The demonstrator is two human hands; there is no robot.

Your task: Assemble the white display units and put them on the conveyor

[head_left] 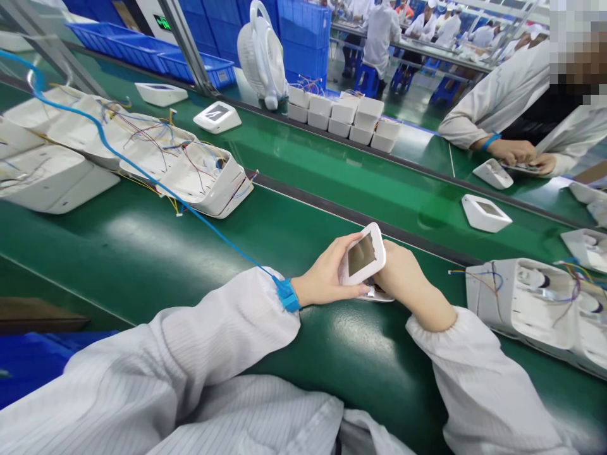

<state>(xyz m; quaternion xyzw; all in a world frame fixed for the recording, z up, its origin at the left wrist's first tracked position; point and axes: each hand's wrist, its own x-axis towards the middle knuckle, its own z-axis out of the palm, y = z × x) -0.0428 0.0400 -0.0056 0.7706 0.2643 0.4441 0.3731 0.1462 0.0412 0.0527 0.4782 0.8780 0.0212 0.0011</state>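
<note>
Between my hands, a white front cover with a display window (361,256) is tilted up over the green bench. My left hand (327,273) grips its left side, thumb along the lower edge. Below the cover lies a white housing part (379,297) with some inner parts showing, partly hidden by the cover and my hands. My right hand (402,273) is behind the cover's right side; its fingers are hidden there, so what they hold does not show. A blue wrist strap (287,294) with a cord circles my left wrist.
White housings with loose wires (203,180) stand at the left, and more housings (535,303) at the right. On the green conveyor (327,161) sit finished-looking white units (486,213). A fan (263,60) stands behind. A co-worker's hands (519,155) work across the line.
</note>
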